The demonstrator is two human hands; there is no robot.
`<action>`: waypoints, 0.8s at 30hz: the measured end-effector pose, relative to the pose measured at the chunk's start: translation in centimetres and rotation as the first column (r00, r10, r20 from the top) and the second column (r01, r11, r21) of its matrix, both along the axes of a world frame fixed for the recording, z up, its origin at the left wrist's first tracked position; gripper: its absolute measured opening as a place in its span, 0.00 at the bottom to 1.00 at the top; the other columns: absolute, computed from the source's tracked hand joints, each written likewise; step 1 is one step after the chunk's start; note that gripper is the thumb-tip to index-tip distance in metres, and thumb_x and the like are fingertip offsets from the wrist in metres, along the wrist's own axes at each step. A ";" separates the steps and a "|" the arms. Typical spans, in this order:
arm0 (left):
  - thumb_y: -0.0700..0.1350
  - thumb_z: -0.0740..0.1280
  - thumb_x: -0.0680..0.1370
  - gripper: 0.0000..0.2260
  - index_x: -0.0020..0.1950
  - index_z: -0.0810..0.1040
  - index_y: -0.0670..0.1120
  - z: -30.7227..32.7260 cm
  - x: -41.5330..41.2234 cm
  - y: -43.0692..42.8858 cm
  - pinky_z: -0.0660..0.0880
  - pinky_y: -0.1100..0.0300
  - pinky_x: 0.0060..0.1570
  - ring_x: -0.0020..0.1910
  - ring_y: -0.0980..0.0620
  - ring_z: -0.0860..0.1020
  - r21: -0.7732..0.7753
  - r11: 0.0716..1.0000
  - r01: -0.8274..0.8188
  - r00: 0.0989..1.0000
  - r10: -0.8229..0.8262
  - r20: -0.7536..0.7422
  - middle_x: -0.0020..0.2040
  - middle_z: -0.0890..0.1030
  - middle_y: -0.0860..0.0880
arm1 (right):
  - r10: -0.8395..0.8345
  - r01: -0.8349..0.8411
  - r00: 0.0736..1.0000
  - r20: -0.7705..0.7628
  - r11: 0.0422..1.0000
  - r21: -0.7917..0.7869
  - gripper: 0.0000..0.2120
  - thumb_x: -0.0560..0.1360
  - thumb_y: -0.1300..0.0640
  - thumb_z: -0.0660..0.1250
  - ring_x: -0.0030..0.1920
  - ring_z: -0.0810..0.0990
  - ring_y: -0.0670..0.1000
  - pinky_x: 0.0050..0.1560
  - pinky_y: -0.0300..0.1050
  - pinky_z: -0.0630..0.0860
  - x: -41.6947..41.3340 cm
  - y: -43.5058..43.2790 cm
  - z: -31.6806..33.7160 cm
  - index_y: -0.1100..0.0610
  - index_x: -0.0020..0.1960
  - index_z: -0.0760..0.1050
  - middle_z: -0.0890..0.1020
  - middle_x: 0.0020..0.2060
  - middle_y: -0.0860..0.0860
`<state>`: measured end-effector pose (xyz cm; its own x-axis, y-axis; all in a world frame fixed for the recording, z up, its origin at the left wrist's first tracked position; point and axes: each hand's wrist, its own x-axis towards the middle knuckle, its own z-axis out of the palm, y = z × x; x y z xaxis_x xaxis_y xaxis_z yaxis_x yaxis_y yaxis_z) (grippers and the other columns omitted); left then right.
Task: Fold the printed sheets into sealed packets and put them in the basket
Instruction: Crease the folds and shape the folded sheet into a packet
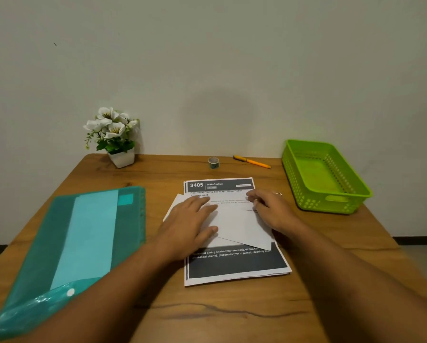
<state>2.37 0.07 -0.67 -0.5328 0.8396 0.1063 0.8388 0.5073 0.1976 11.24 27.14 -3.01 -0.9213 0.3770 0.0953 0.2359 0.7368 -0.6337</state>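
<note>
A stack of printed sheets lies in the middle of the wooden table. On top of it lies a folded white sheet, turned at an angle. My left hand presses flat on the left part of that sheet, fingers straight. My right hand rests on its right edge with fingers bent at the fold; whether it pinches the paper I cannot tell. A green plastic basket stands at the table's right side with nothing in it. A small roll of tape sits at the back.
A teal plastic document folder with paper inside covers the left of the table. A white pot of artificial flowers stands at the back left against the wall. An orange pen lies behind the sheets, near the basket.
</note>
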 end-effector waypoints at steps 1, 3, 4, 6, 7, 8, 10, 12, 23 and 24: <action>0.65 0.53 0.82 0.30 0.82 0.60 0.55 -0.4 -0.1 0.7 0.56 0.46 0.79 0.81 0.48 0.54 -0.067 0.998 -0.003 1.000 0.004 0.024 0.83 0.58 0.50 | -0.014 0.013 1.000 -0.009 0.997 -0.073 0.17 0.81 0.65 0.62 0.62 0.80 0.48 0.64 0.49 0.77 0.2 0.2 -0.2 0.53 0.67 0.79 0.85 0.59 0.48; 0.66 0.48 0.82 0.31 0.83 0.56 0.54 -1.4 -0.4 1.5 0.53 0.41 0.79 0.82 0.45 0.52 -0.174 0.983 -0.055 0.998 0.061 0.030 0.84 0.55 0.49 | -0.067 0.057 0.997 -0.029 0.965 -0.258 0.18 0.82 0.66 0.61 0.63 0.80 0.48 0.62 0.45 0.79 0.6 0.6 -0.5 0.53 0.67 0.78 0.84 0.59 0.48; 0.65 0.48 0.82 0.31 0.83 0.56 0.54 -1.7 -0.5 1.7 0.52 0.40 0.78 0.82 0.45 0.51 -0.185 0.978 -0.098 0.994 0.104 0.020 0.84 0.55 0.49 | -0.091 0.071 0.995 -0.043 0.941 -0.332 0.18 0.82 0.67 0.60 0.63 0.80 0.48 0.59 0.39 0.78 0.8 0.7 -0.4 0.53 0.67 0.78 0.83 0.59 0.48; 0.64 0.50 0.84 0.29 0.83 0.57 0.54 -2.0 -0.7 1.9 0.53 0.38 0.78 0.81 0.44 0.52 -0.154 0.972 -0.180 0.983 0.182 -0.002 0.83 0.56 0.49 | -0.120 0.083 0.990 -0.068 0.914 -0.398 0.17 0.83 0.68 0.60 0.62 0.80 0.47 0.56 0.33 0.77 0.9 0.7 -0.3 0.55 0.67 0.77 0.83 0.58 0.48; 0.64 0.51 0.84 0.29 0.82 0.57 0.54 -2.2 -0.7 1.9 0.53 0.37 0.77 0.81 0.44 0.53 -0.136 0.968 -0.209 0.978 0.210 -0.009 0.83 0.57 0.49 | -0.122 0.081 0.989 -0.079 0.914 -0.397 0.16 0.83 0.67 0.61 0.62 0.80 0.46 0.58 0.35 0.77 0.9 0.8 -0.5 0.55 0.67 0.78 0.83 0.59 0.48; 0.64 0.51 0.84 0.28 0.82 0.58 0.54 -2.3 -0.7 1.9 0.54 0.37 0.77 0.81 0.44 0.54 -0.120 0.965 -0.232 0.973 0.232 -0.015 0.83 0.58 0.49 | -0.120 0.078 0.989 -0.086 0.918 -0.389 0.15 0.83 0.65 0.63 0.61 0.80 0.46 0.61 0.40 0.77 0.9 0.9 -0.9 0.54 0.66 0.78 0.84 0.59 0.48; 0.65 0.50 0.83 0.28 0.81 0.59 0.54 -2.7 -0.7 1.9 0.55 0.37 0.76 0.80 0.44 0.56 -0.099 0.961 -0.260 0.966 0.258 -0.033 0.82 0.59 0.49 | -0.099 0.056 0.990 -0.096 0.925 -0.376 0.14 0.81 0.58 0.67 0.59 0.81 0.46 0.63 0.48 0.79 1.1 0.8 -1.5 0.51 0.65 0.79 0.84 0.60 0.47; 0.66 0.48 0.82 0.30 0.80 0.61 0.54 -3.0 -0.7 1.9 0.57 0.38 0.75 0.79 0.44 0.58 -0.085 0.958 -0.274 0.961 0.269 -0.065 0.81 0.61 0.49 | -0.076 0.039 0.990 -0.122 0.959 -0.280 0.18 0.77 0.48 0.70 0.61 0.80 0.46 0.64 0.51 0.78 1.3 0.7 -2.1 0.48 0.66 0.79 0.83 0.60 0.44; 0.86 0.48 0.64 0.56 0.84 0.49 0.53 -1.1 -3.8 3.0 0.41 0.36 0.78 0.83 0.44 0.45 -0.217 0.964 -0.152 0.984 0.169 0.062 0.85 0.47 0.47 | -0.106 0.058 0.967 -0.232 0.977 -0.205 0.24 0.78 0.42 0.67 0.64 0.78 0.46 0.66 0.52 0.77 1.9 -0.1 -2.5 0.50 0.71 0.74 0.81 0.63 0.48; 0.87 0.46 0.61 0.59 0.84 0.47 0.53 -1.0 -4.1 3.1 0.40 0.36 0.78 0.83 0.44 0.44 -0.248 0.960 -0.130 0.985 0.154 0.082 0.85 0.46 0.47 | -0.124 0.067 0.961 -0.246 0.972 -0.227 0.25 0.78 0.41 0.66 0.63 0.78 0.45 0.65 0.52 0.77 1.9 -0.2 -2.4 0.51 0.70 0.75 0.81 0.61 0.47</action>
<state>-1.73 3.20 -1.67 -0.6458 0.7487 -0.1492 0.7371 0.6624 0.1339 13.12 26.96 -5.39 -0.8349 0.4995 0.2312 0.1068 0.5591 -0.8222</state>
